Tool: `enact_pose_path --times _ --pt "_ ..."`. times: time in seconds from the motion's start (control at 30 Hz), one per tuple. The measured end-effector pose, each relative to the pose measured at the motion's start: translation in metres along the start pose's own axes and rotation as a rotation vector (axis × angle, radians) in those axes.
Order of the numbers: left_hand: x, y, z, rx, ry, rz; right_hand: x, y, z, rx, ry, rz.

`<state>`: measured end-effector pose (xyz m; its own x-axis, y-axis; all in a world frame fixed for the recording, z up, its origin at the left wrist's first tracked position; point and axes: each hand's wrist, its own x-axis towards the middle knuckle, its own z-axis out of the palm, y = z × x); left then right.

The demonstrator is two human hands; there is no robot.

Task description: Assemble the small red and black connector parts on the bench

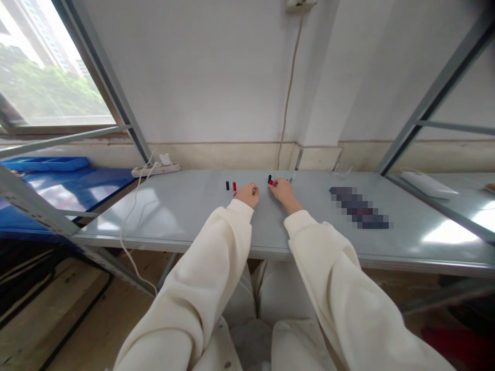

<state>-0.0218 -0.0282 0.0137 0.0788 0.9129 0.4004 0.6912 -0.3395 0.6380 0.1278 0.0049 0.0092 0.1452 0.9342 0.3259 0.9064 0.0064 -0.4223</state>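
Close to the middle of the worktop's [216, 226] front edge, two cream sleeves [216, 242] reach in over it, and both hands work nearer the back edge. The left hand [246, 194] is curled, fingers drawn in close to the thumb; I cannot tell whether anything is inside that curl. A small red piece [235, 194] shows at its left side, partly hidden by the hand. The right hand [283, 190] is bent inward with thumb and fingers nearly together, their tips at a red cylinder [271, 182]; whether they pinch it or only touch it is too small to tell.

On the worktop's right half lies a long dark item [358, 207], pixelated, slanting toward the front edge. Just left of the left hand, another red cylinder [234, 186] and a black cylinder [227, 185] stand upright side by side, slightly apart. Another black cylinder [269, 178] is just behind the one at the right fingertips. All four are short, slim and plain.

At the worktop's back left corner rests a white power strip [174, 167]. Beyond the left end, a blue compartmented tray [69, 164] sits on a blue surface [104, 180]; its contents cannot be made out.
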Motion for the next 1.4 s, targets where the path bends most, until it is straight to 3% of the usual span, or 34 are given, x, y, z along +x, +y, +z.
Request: enact_pose_path --times 0.33,0.5,0.6,0.83,1.03,1.4 --pt "0.001 -0.002 0.002 -0.019 -0.004 -0.010 0.004 0.002 0.007 -0.011 0.030 -0.042" --pt "0.000 0.001 0.001 0.077 -0.031 0.000 0.004 0.003 0.008 -0.018 0.017 -0.023" --pt "0.000 0.002 -0.003 0.073 0.019 -0.017 0.004 0.004 0.005 -0.020 0.000 0.004" --pt "0.001 0.001 -0.023 0.114 0.166 -0.197 0.004 0.009 -0.001 -0.035 -0.006 0.069" --pt "-0.005 -0.006 -0.027 0.363 0.081 -0.215 0.002 0.009 -0.002 -0.050 -0.006 0.052" --pt "-0.005 -0.005 -0.027 0.581 -0.060 -0.342 -0.004 0.002 -0.013 -0.114 -0.072 0.139"
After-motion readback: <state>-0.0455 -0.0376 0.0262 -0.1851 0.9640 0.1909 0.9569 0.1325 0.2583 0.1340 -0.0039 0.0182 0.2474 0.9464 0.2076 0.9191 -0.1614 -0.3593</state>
